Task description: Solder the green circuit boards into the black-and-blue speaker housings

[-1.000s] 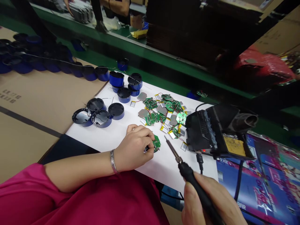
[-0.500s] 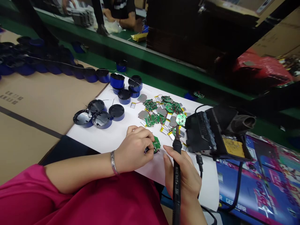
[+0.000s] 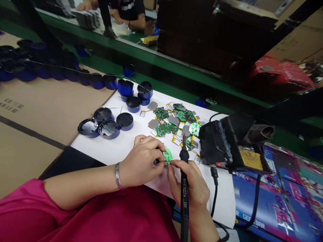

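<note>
A green circuit board (image 3: 167,156) is gripped by my left hand (image 3: 146,161), whose fingers curl over its left side; something dark beneath it is mostly hidden. My right hand (image 3: 191,181) holds a black soldering iron (image 3: 184,188), its tip pointing away from me over the pile. The thumb and forefinger of that hand reach the board's right edge. Beyond both hands lies a pile of green circuit boards (image 3: 165,128) with small silver battery cells (image 3: 176,140) wired among them. Blue round housings with black insides (image 3: 109,129) stand left of the pile.
A black soldering iron stand (image 3: 214,141) with a yellow sponge (image 3: 251,159) is at the right. Blue printed packaging (image 3: 262,201) lies beyond it. More blue housings (image 3: 52,69) line the cardboard (image 3: 50,104) at left. Across the green bench, a person's arm (image 3: 137,23) shows.
My right hand has moved left with the soldering iron, so its fingers now reach the board. The board in my left hand has tilted and looks brighter. A red light shows on the stand.
</note>
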`<state>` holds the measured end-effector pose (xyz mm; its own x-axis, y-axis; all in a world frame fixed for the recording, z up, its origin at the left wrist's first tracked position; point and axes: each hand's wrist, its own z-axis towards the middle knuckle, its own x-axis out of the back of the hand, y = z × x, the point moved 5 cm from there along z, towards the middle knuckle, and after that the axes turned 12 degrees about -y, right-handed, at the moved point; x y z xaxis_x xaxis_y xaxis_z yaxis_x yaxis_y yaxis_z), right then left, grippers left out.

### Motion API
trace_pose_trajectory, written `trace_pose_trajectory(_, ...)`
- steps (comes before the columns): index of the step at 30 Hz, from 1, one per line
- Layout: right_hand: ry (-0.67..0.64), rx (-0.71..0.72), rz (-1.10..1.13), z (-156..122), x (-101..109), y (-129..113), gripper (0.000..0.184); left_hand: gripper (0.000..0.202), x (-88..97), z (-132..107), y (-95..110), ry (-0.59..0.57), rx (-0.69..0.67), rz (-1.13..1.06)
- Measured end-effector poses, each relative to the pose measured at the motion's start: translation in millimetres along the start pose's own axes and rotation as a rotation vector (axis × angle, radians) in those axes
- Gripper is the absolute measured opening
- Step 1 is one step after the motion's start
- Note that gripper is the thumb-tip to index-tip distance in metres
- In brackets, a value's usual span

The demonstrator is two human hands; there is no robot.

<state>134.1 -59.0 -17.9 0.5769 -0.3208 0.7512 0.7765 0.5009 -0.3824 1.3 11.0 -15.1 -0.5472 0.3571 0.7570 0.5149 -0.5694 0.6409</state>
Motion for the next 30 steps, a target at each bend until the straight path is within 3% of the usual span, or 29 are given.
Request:
trace_pose_trajectory(13,0.061,-0.051,-0.006,-13,-11,-13,0.036,0.015,2.8,-10,-7,0.025,0.134,-0.039)
trace_pose_trajectory(16,0.085,-0.066,-0.008,-12,-1,-11,0.032,0.014,2.3,-7,-9,-0.015,0.165,-0.055)
trace_pose_trajectory(22,0.279,-0.381,0.1,-13,37,13,0.03,0.018,2.8,-2,-7,-0.1,0.183,-0.03)
trace_pose_trajectory(26,0.295,-0.419,0.28,-12,45,21,0.036,0.02,2.9,2,-4,-0.14,0.157,-0.017)
trace_pose_trajectory(30,0.354,-0.464,0.304,-15,48,22,0.024,0.018,3.3,5,-3,-0.134,0.155,-0.003)
